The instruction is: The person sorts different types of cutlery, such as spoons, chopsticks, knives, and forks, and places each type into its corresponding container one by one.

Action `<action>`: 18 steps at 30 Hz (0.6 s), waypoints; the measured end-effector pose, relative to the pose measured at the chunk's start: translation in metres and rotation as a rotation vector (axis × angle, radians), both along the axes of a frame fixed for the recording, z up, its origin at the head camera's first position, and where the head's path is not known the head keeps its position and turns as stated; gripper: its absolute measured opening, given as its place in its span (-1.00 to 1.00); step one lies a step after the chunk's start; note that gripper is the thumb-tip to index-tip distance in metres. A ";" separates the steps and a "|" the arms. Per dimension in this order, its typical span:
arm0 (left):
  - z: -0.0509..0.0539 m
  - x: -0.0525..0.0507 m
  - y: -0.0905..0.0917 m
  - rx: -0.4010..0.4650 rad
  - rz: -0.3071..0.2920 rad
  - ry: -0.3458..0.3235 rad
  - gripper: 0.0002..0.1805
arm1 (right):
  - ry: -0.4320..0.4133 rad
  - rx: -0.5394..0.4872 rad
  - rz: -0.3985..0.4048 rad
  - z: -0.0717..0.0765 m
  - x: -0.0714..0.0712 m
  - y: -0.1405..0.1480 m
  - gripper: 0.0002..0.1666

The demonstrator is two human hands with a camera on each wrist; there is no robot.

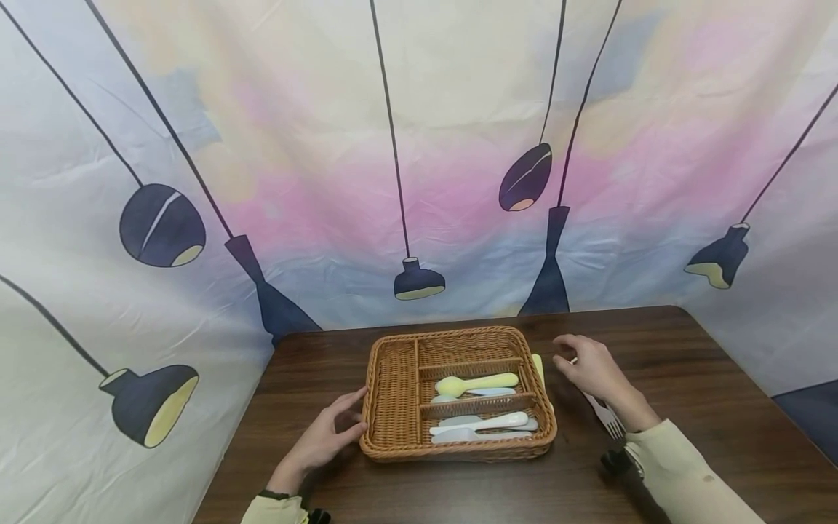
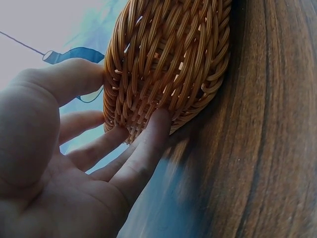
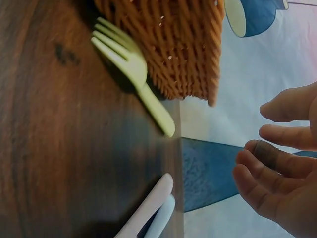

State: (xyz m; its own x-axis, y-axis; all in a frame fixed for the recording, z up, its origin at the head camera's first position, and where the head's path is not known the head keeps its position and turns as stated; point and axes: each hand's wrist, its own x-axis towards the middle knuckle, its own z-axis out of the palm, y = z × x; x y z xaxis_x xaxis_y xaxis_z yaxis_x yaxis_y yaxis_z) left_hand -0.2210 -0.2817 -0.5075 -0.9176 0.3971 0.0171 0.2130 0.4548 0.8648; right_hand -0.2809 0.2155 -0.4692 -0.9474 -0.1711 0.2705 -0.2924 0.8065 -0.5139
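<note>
A wicker basket (image 1: 396, 393) with compartments stands on the table, spoons in its middle compartment and white and grey cutlery in the front one. My left hand (image 1: 326, 431) touches its left side with extended fingers, seen closely in the left wrist view against the weave (image 2: 166, 59). My right hand (image 1: 599, 375) hovers right of the basket with bent fingers, holding nothing; the right wrist view shows the hand (image 3: 282, 168) above the table. Between basket and hand lies a yellow fork (image 3: 136, 69). Under the right hand are a pinkish-white handle (image 3: 153, 201) and a pale blue one (image 3: 162, 215).
The dark wooden table (image 1: 471, 491) reaches back to a hanging cloth (image 1: 458, 182) printed with lamps. Beside my right wrist, white fork tines (image 1: 607, 418) show on the table. The basket's left and back compartments hold no cutlery.
</note>
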 end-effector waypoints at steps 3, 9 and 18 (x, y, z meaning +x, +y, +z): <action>0.000 0.000 0.000 0.004 0.001 -0.003 -0.25 | -0.004 0.005 -0.005 -0.003 0.001 0.004 -0.59; 0.000 0.000 0.001 -0.002 -0.001 -0.002 -0.25 | -0.023 0.036 -0.041 -0.008 0.003 0.013 -0.56; -0.001 -0.001 0.000 -0.025 0.013 0.010 -0.25 | -0.099 0.093 -0.071 -0.020 0.005 0.025 -0.52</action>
